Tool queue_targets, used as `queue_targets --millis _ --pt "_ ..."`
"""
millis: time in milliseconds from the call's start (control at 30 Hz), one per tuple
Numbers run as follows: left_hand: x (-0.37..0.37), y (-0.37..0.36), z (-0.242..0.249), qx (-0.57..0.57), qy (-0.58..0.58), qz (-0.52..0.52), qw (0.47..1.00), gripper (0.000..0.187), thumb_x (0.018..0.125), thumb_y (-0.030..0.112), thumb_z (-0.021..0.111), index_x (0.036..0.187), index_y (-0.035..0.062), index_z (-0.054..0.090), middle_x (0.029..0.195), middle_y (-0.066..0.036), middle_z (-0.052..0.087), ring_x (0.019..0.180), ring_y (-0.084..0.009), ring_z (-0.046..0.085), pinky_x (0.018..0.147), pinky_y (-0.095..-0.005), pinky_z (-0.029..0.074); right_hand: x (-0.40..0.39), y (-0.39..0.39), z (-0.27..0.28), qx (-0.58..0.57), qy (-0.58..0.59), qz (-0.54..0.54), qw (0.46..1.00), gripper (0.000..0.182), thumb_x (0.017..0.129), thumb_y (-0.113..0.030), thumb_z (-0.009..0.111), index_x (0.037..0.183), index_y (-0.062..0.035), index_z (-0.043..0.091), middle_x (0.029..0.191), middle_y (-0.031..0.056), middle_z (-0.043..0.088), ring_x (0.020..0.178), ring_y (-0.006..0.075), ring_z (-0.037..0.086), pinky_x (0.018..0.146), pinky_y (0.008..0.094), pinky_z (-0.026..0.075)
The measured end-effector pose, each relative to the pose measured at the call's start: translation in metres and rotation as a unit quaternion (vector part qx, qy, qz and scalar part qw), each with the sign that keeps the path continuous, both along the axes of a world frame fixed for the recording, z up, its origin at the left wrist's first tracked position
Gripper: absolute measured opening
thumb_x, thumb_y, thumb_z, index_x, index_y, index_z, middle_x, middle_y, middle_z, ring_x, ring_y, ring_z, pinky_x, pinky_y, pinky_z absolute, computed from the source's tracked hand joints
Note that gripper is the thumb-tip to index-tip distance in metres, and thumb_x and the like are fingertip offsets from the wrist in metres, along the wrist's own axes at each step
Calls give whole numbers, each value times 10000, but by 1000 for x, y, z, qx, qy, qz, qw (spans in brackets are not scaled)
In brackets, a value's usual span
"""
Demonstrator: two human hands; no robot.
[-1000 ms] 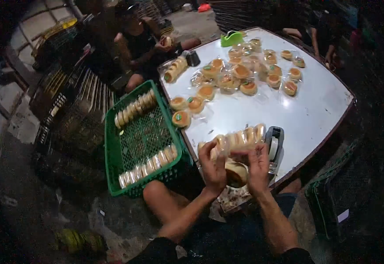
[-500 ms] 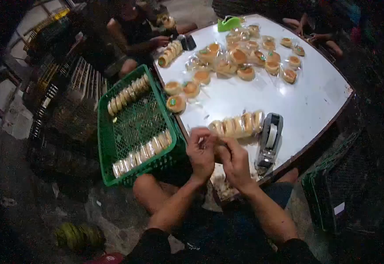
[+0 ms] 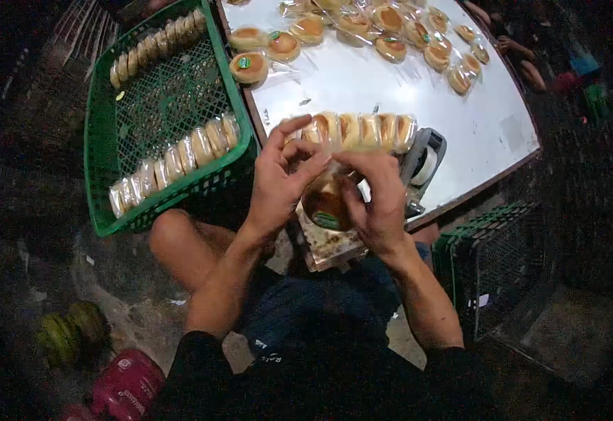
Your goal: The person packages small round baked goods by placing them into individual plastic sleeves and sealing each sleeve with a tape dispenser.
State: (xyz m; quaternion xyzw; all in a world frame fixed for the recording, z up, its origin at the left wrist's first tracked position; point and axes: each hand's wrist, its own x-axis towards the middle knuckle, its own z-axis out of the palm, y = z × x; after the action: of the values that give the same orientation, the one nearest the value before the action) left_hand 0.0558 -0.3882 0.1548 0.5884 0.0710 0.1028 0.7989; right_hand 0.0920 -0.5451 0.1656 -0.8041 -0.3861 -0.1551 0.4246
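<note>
A round brown-topped bun (image 3: 324,205) in a clear plastic bag, with a green label, hangs between my hands over the table's near corner. My left hand (image 3: 282,179) pinches the upper part of the bag with thumb and fingers, its index finger raised. My right hand (image 3: 376,200) has its fingers curled against the other side of the same bag. Just beyond my fingers lies a row of wrapped buns (image 3: 368,131) standing on edge. Right of that row, close to my right hand, is a grey tape dispenser (image 3: 424,158) with a white roll, partly covered by the hand.
Many bagged buns (image 3: 390,49) lie across the far part of the white table (image 3: 475,126). At left, a green crate (image 3: 99,203) holds two rows of wrapped buns. Dark crates (image 3: 496,274) stand on the floor at right. Another person's arm (image 3: 520,52) shows at the far right.
The camera view has tilted down, so the table and crate sit higher in view. My hands have moved slightly apart, and the bagged bun with its green label now shows between them.
</note>
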Motion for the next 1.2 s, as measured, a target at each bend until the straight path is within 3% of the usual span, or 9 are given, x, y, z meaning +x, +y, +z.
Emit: queue_targets --millis 267,500,633,733,767,933,1000,1067,1200 --pt "-5 1 -2 51 -52 41 996 704 800 27 692 1388 -16 308 908 -52 626 860 -97 590 781 -229 488 -5 2 4 4 166 -11 986 401 711 46 638 1091 -72 587 895 125 566 859 333 552 766 388 450" --pt "-15 -5 13 -29 3 86 996 390 804 39 689 1161 14 533 835 -33 597 811 -97 556 738 -264 461 -1 3 -7 6 -63 -19 998 254 693 61 680 913 -56 628 970 112 544 876 255 539 758 342 439" --pt "2 16 6 531 -182 162 811 131 818 153 698 774 50 629 869 -72 597 947 -184 531 820 -328 408 17 14 -12 51 -28 -53 997 127 752 -29 669 866 -26 613 941 133 522 897 287 520 788 368 432" --pt "6 -4 -7 176 -49 132 974 158 813 143 706 742 36 614 871 -52 586 859 -140 518 751 -279 411 13 25 -22 199 212 -39 956 96 811 -65 639 861 -9 580 945 116 512 911 238 518 810 345 429" --pt "5 -8 -1 -41 151 92 983 162 816 83 688 758 32 545 834 -18 536 770 -92 470 694 -231 395 4 32 -31 245 245 -58 936 106 819 -58 633 893 -12 572 955 108 511 917 218 518 811 333 428" --pt "5 -23 -23 6 -53 203 978 222 788 -15 620 827 60 415 777 17 447 717 -59 412 675 -212 383 -15 11 -12 433 227 -114 865 454 872 -56 594 1256 -21 354 1179 130 457 1095 203 460 973 321 373" --pt "5 -26 -21 -36 -44 188 980 224 774 -28 612 820 60 411 787 15 453 715 -63 412 675 -212 382 -2 -54 -52 270 86 -290 914 428 892 -137 596 1246 -8 392 1194 148 458 1116 233 460 977 352 357" --pt "10 -28 -33 -19 -25 189 982 223 766 -28 609 803 63 409 777 17 440 711 -66 411 670 -212 381 -9 -117 -105 4 160 -413 897 388 907 -241 593 1177 12 475 1163 154 483 1073 229 486 937 340 376" --pt "9 -43 -50 56 30 157 986 230 754 -11 611 790 61 396 763 16 414 686 -76 402 624 -233 379 -11 -127 -124 42 316 -422 849 346 885 -296 618 995 27 567 1034 136 517 957 231 507 849 332 406"
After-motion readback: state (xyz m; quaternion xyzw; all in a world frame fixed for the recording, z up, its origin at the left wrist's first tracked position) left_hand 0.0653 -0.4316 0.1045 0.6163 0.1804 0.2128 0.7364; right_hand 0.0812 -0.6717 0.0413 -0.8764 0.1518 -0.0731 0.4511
